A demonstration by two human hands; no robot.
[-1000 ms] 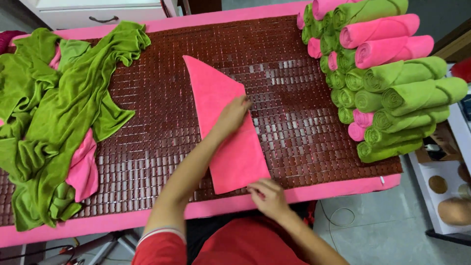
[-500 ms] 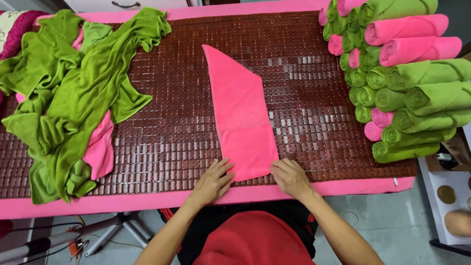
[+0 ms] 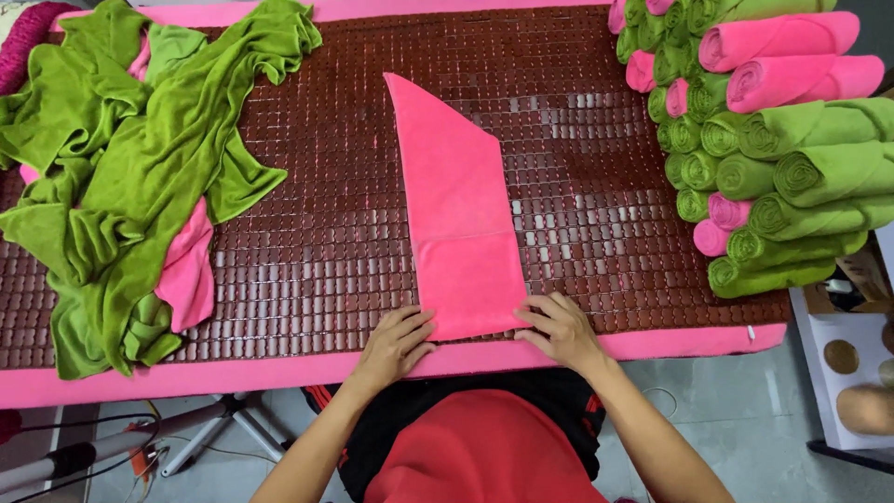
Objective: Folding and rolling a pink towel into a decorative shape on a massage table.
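Note:
A folded pink towel (image 3: 454, 196) lies lengthwise on the dark red tiled mat (image 3: 326, 233), pointed at its far end and square at its near end. My left hand (image 3: 396, 340) rests at the towel's near left corner, fingers spread and touching the edge. At the near right corner my right hand (image 3: 557, 328) has its fingertips on the cloth. Both hands press flat at the table's front edge; neither lifts the towel.
A heap of loose green and pink towels (image 3: 130, 177) covers the mat's left side. Rolled green and pink towels (image 3: 764, 140) are stacked at the right. A pink table border (image 3: 233, 377) runs along the front. A white shelf with round objects (image 3: 852, 373) stands lower right.
One second ago my left hand lay on the towel's middle and the right at its near edge. Since then both hands have settled at the near corners.

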